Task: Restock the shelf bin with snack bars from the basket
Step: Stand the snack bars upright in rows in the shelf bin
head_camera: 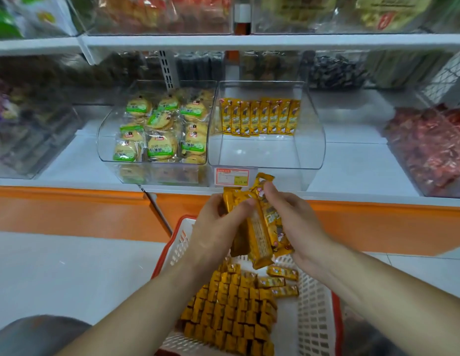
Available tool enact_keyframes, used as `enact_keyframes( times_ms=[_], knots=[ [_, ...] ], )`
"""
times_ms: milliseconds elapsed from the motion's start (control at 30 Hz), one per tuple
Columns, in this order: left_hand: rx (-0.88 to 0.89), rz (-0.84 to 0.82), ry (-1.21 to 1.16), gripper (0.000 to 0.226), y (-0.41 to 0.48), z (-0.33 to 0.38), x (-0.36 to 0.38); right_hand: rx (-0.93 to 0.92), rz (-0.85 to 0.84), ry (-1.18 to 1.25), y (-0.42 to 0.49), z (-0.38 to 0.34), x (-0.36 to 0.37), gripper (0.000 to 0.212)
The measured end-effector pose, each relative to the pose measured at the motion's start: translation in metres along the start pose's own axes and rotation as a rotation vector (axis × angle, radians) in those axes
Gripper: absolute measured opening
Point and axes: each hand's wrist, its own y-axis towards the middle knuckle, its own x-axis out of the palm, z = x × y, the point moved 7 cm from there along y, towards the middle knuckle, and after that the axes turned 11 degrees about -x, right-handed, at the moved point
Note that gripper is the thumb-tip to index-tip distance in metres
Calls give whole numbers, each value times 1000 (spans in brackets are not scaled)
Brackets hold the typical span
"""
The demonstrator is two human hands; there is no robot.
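Note:
A bundle of yellow snack bars [261, 227] is held above the basket by both hands. My left hand [216, 227] grips its left side with the thumb across the top. From the right, my right hand [293, 219] pinches the upper end. The white and red basket [313, 317] on the floor below holds several rows of yellow snack bars [231, 312] standing on end. The clear shelf bin [311, 140] straight ahead has one row of upright yellow bars [259, 116] at its back, with bare floor in front of them.
A clear bin of green-labelled cookies [159, 129] stands left of the bar bin. A price tag [231, 176] hangs on the bar bin's front. Other bins of snacks [429, 147] flank both sides, with a shelf [249, 42] above. An orange shelf base [69, 209] runs below.

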Motion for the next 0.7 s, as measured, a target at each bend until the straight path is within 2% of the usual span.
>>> enact_keyframes(
  times_ms=[67,200,333,400,500,567,700],
  knots=[
    [-30,0,25,46,5,-6,0,0,-41,-31,6,3,5,57],
    [-68,55,-22,37,17,-10,-6,24,-101,-38,14,7,17,44],
    [-81,101,-86,39,25,-8,-13,-42,-257,-15,17,5,34,15],
    [-83,109,-128,41,28,-9,-15,-89,-324,-13,17,6,40,16],
    [-96,82,-181,43,30,-9,-14,-128,-368,-65,18,10,43,30],
    [-103,41,-178,41,31,-8,-11,-141,-348,-68,19,11,41,33],
    [-129,-30,-110,20,33,-8,-12,-160,-257,-23,25,7,33,26]
  ],
)
